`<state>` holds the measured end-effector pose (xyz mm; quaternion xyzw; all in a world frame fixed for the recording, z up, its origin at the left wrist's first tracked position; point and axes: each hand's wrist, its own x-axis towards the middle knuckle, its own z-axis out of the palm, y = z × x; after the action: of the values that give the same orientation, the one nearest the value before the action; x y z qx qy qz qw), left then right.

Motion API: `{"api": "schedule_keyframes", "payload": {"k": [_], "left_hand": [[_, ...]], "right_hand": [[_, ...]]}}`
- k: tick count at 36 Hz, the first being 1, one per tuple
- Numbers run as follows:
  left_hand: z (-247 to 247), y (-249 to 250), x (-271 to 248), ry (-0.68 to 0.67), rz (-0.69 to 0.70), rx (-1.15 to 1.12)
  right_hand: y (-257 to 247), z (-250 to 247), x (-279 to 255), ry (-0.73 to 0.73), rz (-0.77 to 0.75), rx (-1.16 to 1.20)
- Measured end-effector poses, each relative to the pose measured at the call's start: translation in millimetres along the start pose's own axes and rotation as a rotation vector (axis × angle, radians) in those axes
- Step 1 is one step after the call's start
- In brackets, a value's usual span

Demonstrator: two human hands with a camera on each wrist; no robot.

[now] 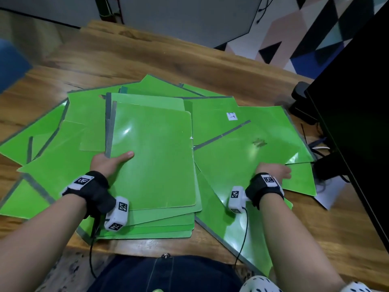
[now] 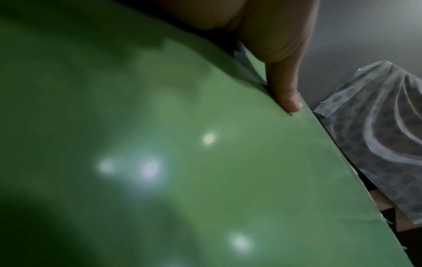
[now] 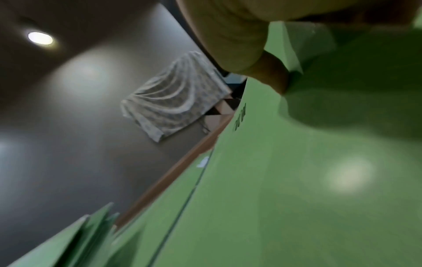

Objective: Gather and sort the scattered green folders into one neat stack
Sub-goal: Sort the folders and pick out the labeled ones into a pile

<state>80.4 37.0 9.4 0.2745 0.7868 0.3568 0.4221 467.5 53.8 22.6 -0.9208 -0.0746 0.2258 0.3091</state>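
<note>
Sorting looks barely begun: a few glossy green plastic folders sit roughly squared at frame centre, the left hand pinching the top one, the right hand's grip unclear on loose folders scattered across the wooden worktop, black monitor at right.

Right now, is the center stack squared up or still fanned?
Fanned. Under the top folder, held by the left hand, lower folders' edges stick out, staggered along the near side.
</note>
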Motion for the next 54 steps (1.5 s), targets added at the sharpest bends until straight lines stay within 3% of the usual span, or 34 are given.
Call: {"api": "schedule_keyframes", "payload": {"k": [7, 9, 12, 14, 16, 18, 22, 36, 42, 46, 48, 49, 51, 54], "left_hand": [[-3, -4, 4, 0.059, -0.054, -0.018], [-6, -4, 7, 0.074, -0.064, -0.003], [-11, -5, 10, 0.072, -0.089, 0.043], [-13, -6, 12, 0.069, -0.096, 0.062], [-12, -7, 16, 0.063, -0.094, 0.094], [-11, -8, 20, 0.058, -0.088, 0.135], [-9, -16, 31, 0.017, -0.111, 0.205], [-11, -21, 58, -0.060, -0.198, 0.278], [-9, -26, 60, -0.052, -0.180, 0.290], [-12, -28, 58, -0.067, -0.191, 0.272], [-14, -26, 56, -0.077, -0.183, 0.263], [-15, -25, 55, -0.086, -0.180, 0.262], [-17, -22, 51, -0.110, -0.187, 0.259], [-21, -19, 44, -0.122, -0.192, 0.247]], "right_hand": [[-68, -35, -42, 0.098, -0.491, 0.231], [-91, -41, -53, 0.126, -0.540, 0.377], [-113, -34, -55, 0.145, -0.463, 0.442], [-115, -23, -60, 0.065, -0.347, 0.374], [-105, -6, -61, -0.130, -0.349, 0.241], [-87, 2, -70, -0.316, -0.399, -0.098], [-54, 21, -85, -0.429, -0.650, -0.555], [-61, 77, -77, -0.456, -0.629, -0.556], [-68, 96, -72, -0.582, -0.405, -0.326], [-84, 90, -75, -0.422, -0.296, -0.148], [-97, 87, -77, -0.441, -0.254, 0.112], [-103, 87, -76, -0.364, -0.246, 0.237], [-113, 74, -80, -0.256, -0.327, 0.324], [-127, 45, -82, -0.222, -0.543, 0.316]]}}
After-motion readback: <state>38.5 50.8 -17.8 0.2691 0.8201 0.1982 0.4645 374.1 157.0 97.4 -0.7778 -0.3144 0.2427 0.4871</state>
